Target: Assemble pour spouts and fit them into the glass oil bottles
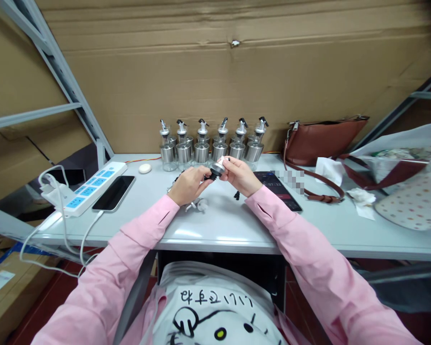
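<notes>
Both my hands meet over the middle of the grey table (222, 225). My left hand (187, 184) and my right hand (239, 175) are closed on a small metal-and-black pourer cap (216, 170), pinched between their fingertips. Under my left wrist lie loose pourer parts (197, 205), and a tiny black piece (237, 195) lies by my right wrist. Behind the hands stands a row of several glass-and-steel dispenser bottles (211, 146) with spout tops, against the cardboard wall.
A blue-and-white power strip (93, 186) and a black phone (114, 192) with cables lie at the left. A second phone (279, 189), a brown handbag (321, 139), crumpled tissues (361, 197) and a spotted bag (411, 201) fill the right. A small white oval object (144, 168) lies near the bottles.
</notes>
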The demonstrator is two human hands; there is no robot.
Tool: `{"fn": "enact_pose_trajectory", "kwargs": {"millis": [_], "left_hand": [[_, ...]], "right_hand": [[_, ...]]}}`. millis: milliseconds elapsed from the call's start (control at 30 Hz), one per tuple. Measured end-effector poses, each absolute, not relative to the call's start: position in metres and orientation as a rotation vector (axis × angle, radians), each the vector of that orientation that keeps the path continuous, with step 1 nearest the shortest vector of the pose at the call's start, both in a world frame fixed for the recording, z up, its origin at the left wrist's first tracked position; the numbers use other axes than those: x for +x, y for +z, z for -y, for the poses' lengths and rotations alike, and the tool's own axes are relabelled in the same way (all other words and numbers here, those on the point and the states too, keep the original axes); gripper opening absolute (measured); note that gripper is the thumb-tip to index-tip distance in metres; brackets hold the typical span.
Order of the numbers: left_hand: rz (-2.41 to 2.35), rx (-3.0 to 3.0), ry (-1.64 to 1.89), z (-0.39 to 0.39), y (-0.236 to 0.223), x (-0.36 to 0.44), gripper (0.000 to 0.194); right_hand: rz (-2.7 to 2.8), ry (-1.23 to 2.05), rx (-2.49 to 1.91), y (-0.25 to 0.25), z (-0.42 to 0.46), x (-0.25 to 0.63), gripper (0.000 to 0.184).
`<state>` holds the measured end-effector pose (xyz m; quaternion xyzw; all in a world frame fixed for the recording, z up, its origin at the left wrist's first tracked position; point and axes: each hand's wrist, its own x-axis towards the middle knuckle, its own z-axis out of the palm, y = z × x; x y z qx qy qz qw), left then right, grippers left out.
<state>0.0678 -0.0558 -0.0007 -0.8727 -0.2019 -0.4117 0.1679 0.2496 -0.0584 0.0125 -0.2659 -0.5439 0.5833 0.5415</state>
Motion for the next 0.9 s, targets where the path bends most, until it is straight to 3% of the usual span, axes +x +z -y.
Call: {"fn": "enact_pose_trajectory", "kwargs": {"millis": [200,433,900], "left_hand": [[0.562,-2.557,-1.21,0.0534,-0.0041,0.0671,0.013],[0.586,-2.704,-1.172,0.0537,-0.0028,0.0667,0.045],[0.608,-2.733,-1.077,0.0514,-0.0057,0.0688,0.039]], "right_hand": [[1.351,1.317,-0.655,0.0083,0.0555,0.2493,0.034],[1.317,1.366,-0.653,0.0078,0.0554,0.249,0.034],[1.311,1.41,-0.667,0.0091,0.0569,0.2494,0.035]]}}
